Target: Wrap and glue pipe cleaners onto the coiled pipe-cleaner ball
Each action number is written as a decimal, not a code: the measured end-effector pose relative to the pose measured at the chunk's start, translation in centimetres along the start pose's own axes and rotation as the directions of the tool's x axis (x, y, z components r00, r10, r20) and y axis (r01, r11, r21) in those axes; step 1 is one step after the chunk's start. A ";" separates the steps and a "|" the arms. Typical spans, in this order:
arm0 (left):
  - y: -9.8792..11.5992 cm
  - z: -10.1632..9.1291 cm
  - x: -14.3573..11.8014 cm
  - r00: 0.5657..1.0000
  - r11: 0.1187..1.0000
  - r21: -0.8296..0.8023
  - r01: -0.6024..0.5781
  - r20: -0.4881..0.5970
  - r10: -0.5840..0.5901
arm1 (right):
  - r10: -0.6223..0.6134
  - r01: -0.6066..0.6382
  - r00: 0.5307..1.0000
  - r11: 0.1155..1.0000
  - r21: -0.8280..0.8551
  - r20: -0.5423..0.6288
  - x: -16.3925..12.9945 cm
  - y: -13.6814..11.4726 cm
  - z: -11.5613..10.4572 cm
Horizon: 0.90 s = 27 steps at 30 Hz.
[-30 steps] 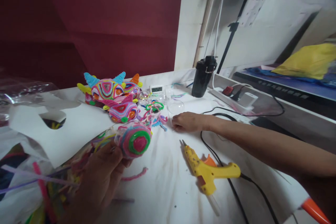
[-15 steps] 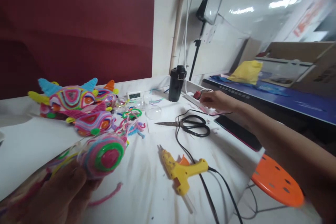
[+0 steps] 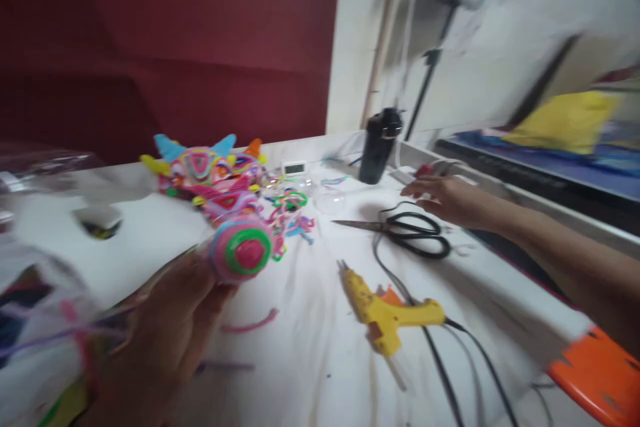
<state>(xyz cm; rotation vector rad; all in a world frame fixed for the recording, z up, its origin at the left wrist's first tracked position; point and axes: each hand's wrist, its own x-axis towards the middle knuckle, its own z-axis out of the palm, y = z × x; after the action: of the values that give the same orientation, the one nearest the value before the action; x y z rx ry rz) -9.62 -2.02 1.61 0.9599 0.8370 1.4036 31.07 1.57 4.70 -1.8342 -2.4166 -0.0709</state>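
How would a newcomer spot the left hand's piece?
Find the white table before the maroon panel. At its near left, the left hand grips a rounded piece. A green ring around a pink centre sets it apart from the horned pieces behind.

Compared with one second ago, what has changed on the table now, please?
The right hand has moved right, from beside the clear dome towards the power strip, uncovering the scissors. No grasp or release is visible. The left hand still holds the striped ball; the yellow glue gun has stayed put.
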 end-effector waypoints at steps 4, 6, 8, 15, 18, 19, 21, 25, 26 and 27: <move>0.9 0.2 -0.3 0.994 0.995 -0.037 -0.088 0.060 0.090 | -0.469 0.453 0.883 0.828 0.332 -0.033 0.9 -9.5 2.3; 1.2 0.1 -0.5 0.991 0.993 -0.054 -0.105 0.078 0.109 | -0.643 0.594 0.765 0.697 0.401 -0.015 1.4 -14.4 3.6; 1.3 0.0 -0.6 0.988 0.990 -0.079 -0.113 0.098 0.120 | -0.719 0.659 0.694 0.656 0.368 0.039 2.0 -18.5 4.8; 1.7 -0.1 -0.6 0.978 0.981 -0.148 -0.125 0.145 0.147 | -0.779 0.754 0.598 0.626 0.200 0.188 4.5 -24.8 6.3; 1.7 -0.4 -0.4 0.980 0.980 -0.161 -0.120 0.140 0.143 | -0.781 0.753 0.609 0.624 0.209 0.138 5.8 -25.7 6.2; 1.6 -0.4 -0.3 0.981 0.979 -0.166 -0.116 0.136 0.139 | -0.776 0.749 0.622 0.629 0.208 0.107 6.2 -25.8 6.1; 1.5 -0.6 -0.1 0.983 0.979 -0.173 -0.103 0.136 0.127 | -0.763 0.743 0.645 0.640 0.198 0.047 6.9 -25.7 5.9; 0.8 -0.8 0.3 0.986 0.979 -0.198 -0.042 0.151 0.073 | -0.737 0.714 0.674 0.633 0.299 -0.052 6.8 -23.5 4.6; 0.5 -0.8 0.3 0.986 0.978 -0.207 -0.020 0.157 0.053 | -0.723 0.700 0.687 0.633 0.331 -0.068 6.4 -22.6 4.1; 0.3 -0.9 0.3 0.987 0.976 -0.216 -0.001 0.158 0.036 | -0.709 0.681 0.702 0.640 0.356 -0.070 5.7 -21.7 3.5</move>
<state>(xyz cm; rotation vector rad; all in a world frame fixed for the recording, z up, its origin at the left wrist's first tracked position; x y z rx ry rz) -10.54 -1.67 1.56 0.9017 0.5444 1.3804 8.46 1.53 2.49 -0.6780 -2.8006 0.3659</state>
